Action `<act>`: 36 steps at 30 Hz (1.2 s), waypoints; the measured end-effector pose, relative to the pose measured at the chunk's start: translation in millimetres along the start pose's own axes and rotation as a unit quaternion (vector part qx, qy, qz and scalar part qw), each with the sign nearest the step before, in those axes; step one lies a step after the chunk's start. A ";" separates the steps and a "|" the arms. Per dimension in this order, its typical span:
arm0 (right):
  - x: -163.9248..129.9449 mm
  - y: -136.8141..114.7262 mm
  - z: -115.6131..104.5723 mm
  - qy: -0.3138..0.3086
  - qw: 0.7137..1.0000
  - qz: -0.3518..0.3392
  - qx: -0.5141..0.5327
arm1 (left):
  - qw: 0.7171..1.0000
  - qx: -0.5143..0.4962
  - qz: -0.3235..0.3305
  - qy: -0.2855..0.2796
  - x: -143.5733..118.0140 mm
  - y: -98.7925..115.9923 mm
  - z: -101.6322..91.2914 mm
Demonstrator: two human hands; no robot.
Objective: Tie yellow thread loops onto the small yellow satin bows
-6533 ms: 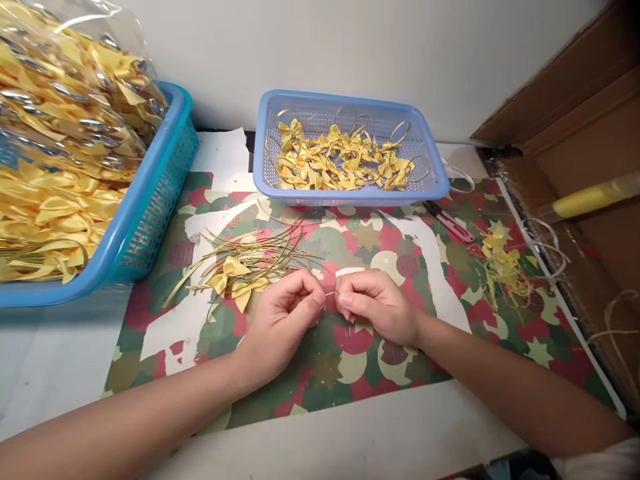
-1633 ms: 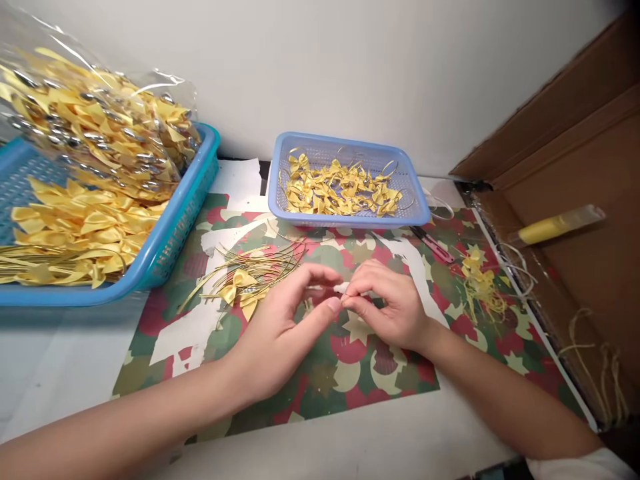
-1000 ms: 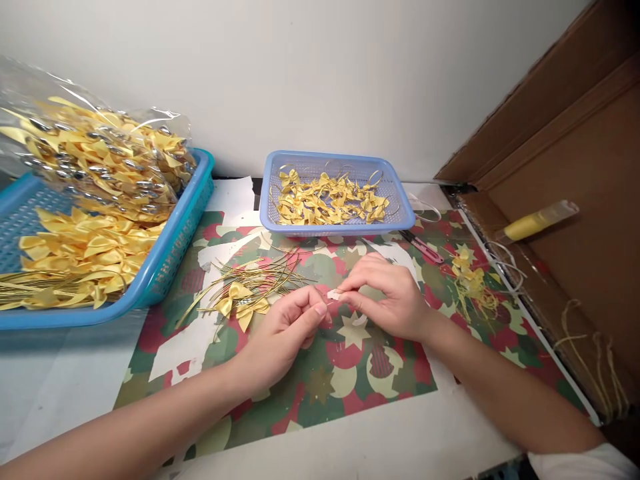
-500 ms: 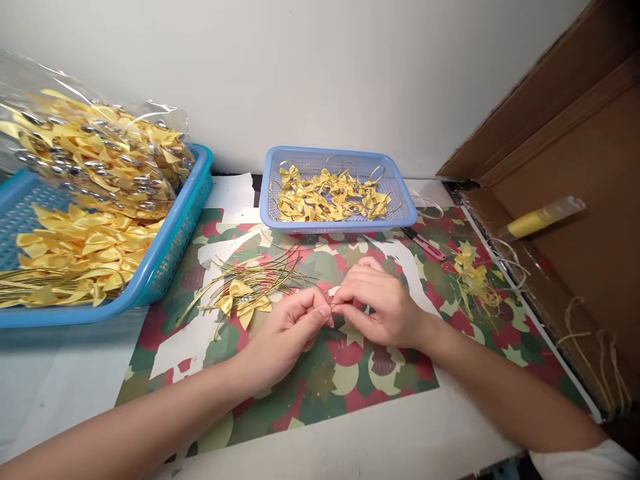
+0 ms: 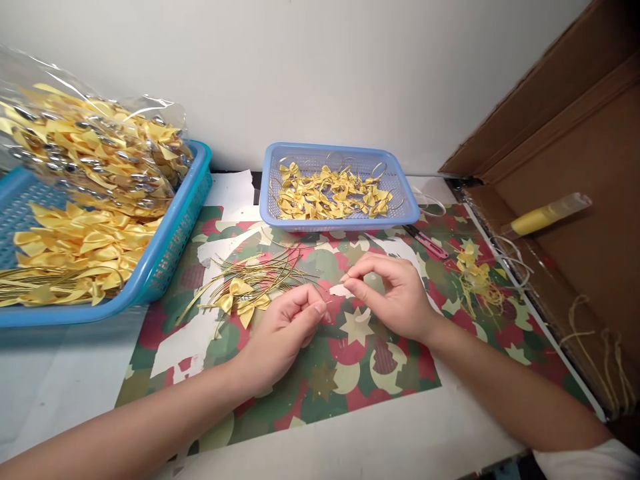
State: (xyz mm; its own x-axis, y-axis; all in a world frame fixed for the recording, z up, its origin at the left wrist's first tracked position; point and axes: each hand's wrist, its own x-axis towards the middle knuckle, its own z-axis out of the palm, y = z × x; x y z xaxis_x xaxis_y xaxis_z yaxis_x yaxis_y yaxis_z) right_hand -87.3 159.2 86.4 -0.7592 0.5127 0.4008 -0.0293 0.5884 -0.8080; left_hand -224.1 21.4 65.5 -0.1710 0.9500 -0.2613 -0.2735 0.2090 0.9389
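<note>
My left hand (image 5: 295, 320) is closed in a pinch over the patterned sheet, and a short, thin end of gold cord (image 5: 328, 303) pokes out past its thumb. My right hand (image 5: 387, 290) pinches thumb to forefinger a little farther right; a tiny yellowish strand (image 5: 343, 279) shows at those fingertips. The two hands are apart. Beside my left hand lies a loose bundle of gold cords (image 5: 270, 270). Yellow ribbon bows (image 5: 243, 303) with a silvery bead rest against that bundle, close to my left knuckles.
A blue basket (image 5: 340, 225) at the back holds bows with cord loops. At left, a larger blue basket (image 5: 165, 257) holds bows, cords and a clear bag (image 5: 100, 147). A pink cutter (image 5: 427, 242), yellow thread scraps (image 5: 475, 280) and a cardboard wall (image 5: 560, 133) are to the right.
My hands were together at the fingertips and are now separated. My right hand has moved up and slightly right, still pinching; my left hand has hardly moved.
</note>
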 end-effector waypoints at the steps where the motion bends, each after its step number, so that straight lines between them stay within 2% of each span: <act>1: -0.3 -0.9 0.4 -0.003 1.000 0.012 0.013 | 1.000 0.006 0.007 0.003 -0.4 -0.1 -0.5; 5: -1.2 -2.9 1.3 -0.022 0.999 0.010 0.026 | 0.998 0.050 0.041 0.018 -1.8 0.9 -1.2; 11: -3.4 -2.1 5.0 -0.039 0.998 -0.051 -0.005 | 0.994 0.078 0.064 0.032 -3.2 2.4 0.3; 20: -4.2 0.2 6.8 -0.054 0.994 -0.096 -0.030 | 0.992 0.100 0.076 0.016 -2.3 3.7 -0.1; 23: -1.4 1.4 2.9 -0.040 0.995 -0.087 -0.038 | 0.992 0.100 0.072 0.019 -1.4 4.5 0.2; 30: 4.9 2.4 -5.9 0.019 0.999 -0.016 -0.047 | 0.994 0.084 0.067 0.026 -2.2 1.5 0.9; 36: 16.4 13.3 -32.5 0.105 0.992 0.019 -0.073 | 0.997 0.056 0.055 0.020 -2.2 -2.8 -0.9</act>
State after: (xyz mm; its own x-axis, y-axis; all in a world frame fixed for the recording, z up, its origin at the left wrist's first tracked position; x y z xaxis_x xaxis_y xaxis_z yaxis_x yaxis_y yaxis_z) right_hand -79.0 195.8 96.3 -0.6057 0.6464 0.4640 0.1031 0.6420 -0.7597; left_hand -223.8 18.4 63.2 -0.2324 0.9591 -0.1619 -0.1441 0.1306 0.9809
